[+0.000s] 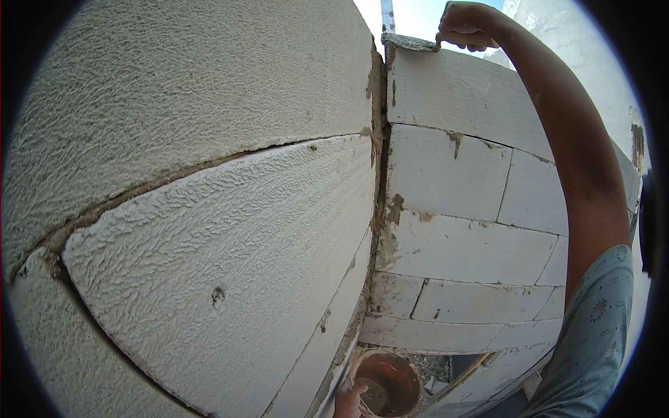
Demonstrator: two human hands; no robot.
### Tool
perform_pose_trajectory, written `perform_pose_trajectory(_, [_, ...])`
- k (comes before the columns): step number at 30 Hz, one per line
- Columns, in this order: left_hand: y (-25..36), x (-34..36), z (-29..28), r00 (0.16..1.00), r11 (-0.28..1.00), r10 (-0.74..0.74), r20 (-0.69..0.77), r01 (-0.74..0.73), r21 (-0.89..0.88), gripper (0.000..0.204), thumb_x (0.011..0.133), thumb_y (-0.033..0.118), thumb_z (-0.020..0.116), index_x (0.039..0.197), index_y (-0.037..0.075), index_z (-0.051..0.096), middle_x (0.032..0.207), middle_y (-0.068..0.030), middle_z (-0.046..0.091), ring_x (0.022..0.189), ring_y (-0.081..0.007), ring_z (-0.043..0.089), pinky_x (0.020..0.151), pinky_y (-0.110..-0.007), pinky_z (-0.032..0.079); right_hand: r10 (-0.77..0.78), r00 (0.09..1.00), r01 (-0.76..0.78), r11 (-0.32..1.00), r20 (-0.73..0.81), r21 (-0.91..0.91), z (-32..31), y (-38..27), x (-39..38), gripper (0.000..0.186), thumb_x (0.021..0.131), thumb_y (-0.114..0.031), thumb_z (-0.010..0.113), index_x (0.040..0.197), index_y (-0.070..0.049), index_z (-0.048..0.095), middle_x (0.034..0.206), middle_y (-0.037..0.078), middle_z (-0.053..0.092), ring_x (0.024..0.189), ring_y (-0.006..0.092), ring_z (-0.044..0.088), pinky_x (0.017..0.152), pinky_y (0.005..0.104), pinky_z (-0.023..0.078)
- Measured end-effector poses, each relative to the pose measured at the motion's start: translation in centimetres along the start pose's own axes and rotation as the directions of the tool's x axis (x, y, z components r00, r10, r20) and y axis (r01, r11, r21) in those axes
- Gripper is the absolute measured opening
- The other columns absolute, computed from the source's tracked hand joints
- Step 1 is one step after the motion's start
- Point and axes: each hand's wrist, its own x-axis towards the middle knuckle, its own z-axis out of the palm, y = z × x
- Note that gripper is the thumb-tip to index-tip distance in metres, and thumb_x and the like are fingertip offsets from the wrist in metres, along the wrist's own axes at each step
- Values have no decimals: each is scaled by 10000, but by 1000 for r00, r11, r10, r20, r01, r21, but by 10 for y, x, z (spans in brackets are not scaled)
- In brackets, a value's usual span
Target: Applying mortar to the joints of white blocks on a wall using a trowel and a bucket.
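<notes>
The fingers of your right hand are closed on the trowel; its blade lies left of them, long axis along the top of the block wall. Below, your left hand grips the bucket rim.

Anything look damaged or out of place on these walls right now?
Yes, minor things: a dark pit breaks the otherwise evenly rough face of the large left block, and grey-brown smears stain the white block wall below the trowel, mostly near the corner.
</notes>
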Motion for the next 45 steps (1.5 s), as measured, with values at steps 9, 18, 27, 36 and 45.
perform_pose_trajectory(9, [3, -3, 1, 994, 995, 98, 55, -97, -7, 536, 738, -72, 631, 1265, -35, 541, 1021, -144, 662, 863, -269, 679, 803, -396, 569, 46, 997, -54, 989, -58, -141, -54, 26, -57, 257, 900, -163, 571, 1101, -66, 699, 1019, 151, 687, 915, 268, 657, 823, 405, 523])
perform_pose_trajectory(18, [18, -24, 22, 1000, 999, 30, -10, -29, 36, 552, 740, -76, 617, 1282, -45, 519, 1030, -158, 651, 868, -274, 675, 782, -399, 572, -267, 819, 296, 955, -508, -24, 47, 107, -84, 262, 1003, -205, 534, 1074, 41, 587, 799, 114, 612, 606, 162, 554, 550, 293, 482])
perform_pose_trajectory(27, [-8, -15, 11, 998, 997, 63, 26, -64, 50, 345, 774, -16, 660, 1115, -46, 620, 898, -103, 654, 765, -227, 651, 714, -363, 548, -175, 854, -204, 753, 490, 625, 280, 55, -469, 448, 744, -281, 792, 1091, -10, 706, 858, 195, 713, 770, 328, 689, 730, 384, 534])
perform_pose_trajectory(36, [-33, -20, 10, 991, 979, 77, 111, -96, 179, 575, 763, -85, 576, 1332, -35, 511, 1113, -135, 628, 997, -247, 636, 906, -361, 513, -72, 603, -573, 655, 795, 493, 389, 30, -654, 398, 759, -375, 788, 1007, -67, 742, 834, 195, 712, 803, 348, 704, 753, 399, 537])
perform_pose_trajectory(45, [-28, -48, -2, 993, 979, 45, 107, -65, 192, 601, 767, -76, 572, 1361, -36, 488, 1123, -133, 627, 979, -233, 638, 876, -332, 523, -59, 573, -567, 691, 817, 448, 353, 12, -643, 381, 792, -356, 750, 1045, -73, 728, 833, 211, 701, 809, 374, 691, 751, 413, 535])
